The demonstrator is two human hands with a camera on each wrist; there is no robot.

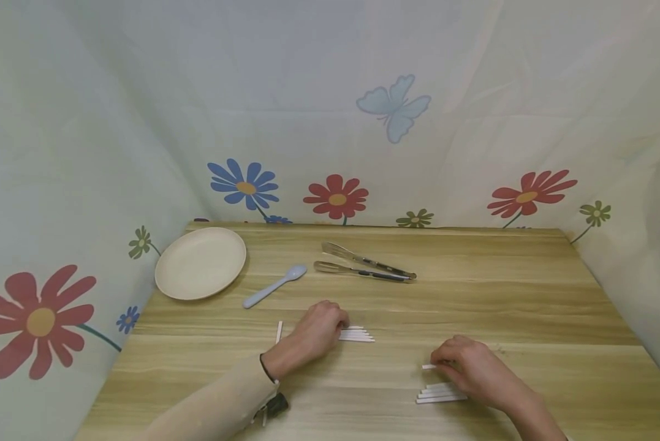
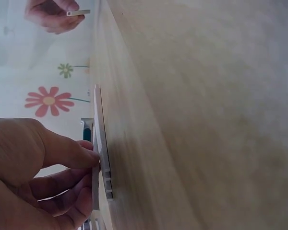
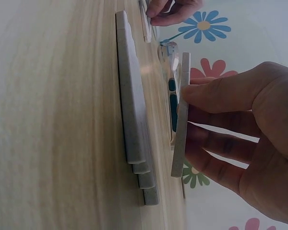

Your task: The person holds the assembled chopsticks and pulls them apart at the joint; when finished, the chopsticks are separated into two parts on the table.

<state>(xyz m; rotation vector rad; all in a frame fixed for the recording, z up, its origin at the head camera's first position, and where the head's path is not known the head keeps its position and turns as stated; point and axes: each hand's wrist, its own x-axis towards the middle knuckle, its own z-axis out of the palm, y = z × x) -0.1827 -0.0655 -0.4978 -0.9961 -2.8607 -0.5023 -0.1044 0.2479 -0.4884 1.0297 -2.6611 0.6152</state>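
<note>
My left hand (image 1: 317,331) is over a row of thin white sticks (image 1: 357,336) lying side by side near the table's middle. In the left wrist view its thumb and fingers pinch a pale stick (image 2: 95,184) close against the row; the fingers partly cover it. Farther right, my right hand (image 1: 475,370) holds another square-edged stick (image 3: 181,129) between thumb and fingertips, raised off the table. Just below that hand lies a second group of sticks (image 3: 130,96), parallel with staggered ends. One lone stick (image 1: 279,331) lies left of my left hand, partly hidden by the wrist.
A cream plate (image 1: 200,263) lies at the table's far left. Right of it is a pale blue spoon (image 1: 274,286), then metal tongs (image 1: 371,266) with dark handles. A flower-printed curtain (image 1: 318,122) surrounds the wooden table (image 1: 506,282).
</note>
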